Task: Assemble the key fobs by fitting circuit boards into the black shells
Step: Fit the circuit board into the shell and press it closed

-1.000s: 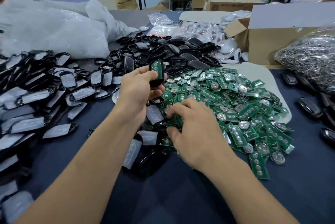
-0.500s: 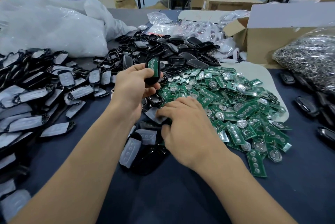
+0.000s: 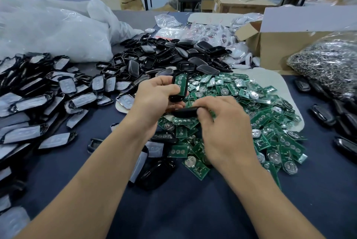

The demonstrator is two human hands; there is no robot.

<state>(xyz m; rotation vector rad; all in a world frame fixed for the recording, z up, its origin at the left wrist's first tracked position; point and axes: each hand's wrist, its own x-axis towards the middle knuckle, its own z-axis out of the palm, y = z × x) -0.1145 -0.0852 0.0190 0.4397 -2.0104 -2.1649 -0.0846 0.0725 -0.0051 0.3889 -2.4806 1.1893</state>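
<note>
My left hand (image 3: 154, 99) grips a black shell (image 3: 178, 88) with a green circuit board seated in it, held upright above the table's middle. Just below it my right hand (image 3: 222, 128) pinches a second black shell (image 3: 185, 112), seen edge-on, close to the left hand's fingers. A wide heap of green circuit boards (image 3: 260, 115) with round silver cells lies under and to the right of both hands. Empty black shells (image 3: 170, 57) are piled behind the hands.
Shell halves with grey button pads (image 3: 38, 95) cover the table's left side. A white plastic bag (image 3: 50, 31) lies at the back left, a cardboard box (image 3: 289, 45) and a bag of metal rings (image 3: 328, 64) at the back right. Dark fobs (image 3: 324, 117) line the right edge.
My right hand has lifted off the pile with a black shell in its fingers and come up toward the left hand. The left hand holds its shell with the board in much the same place.
</note>
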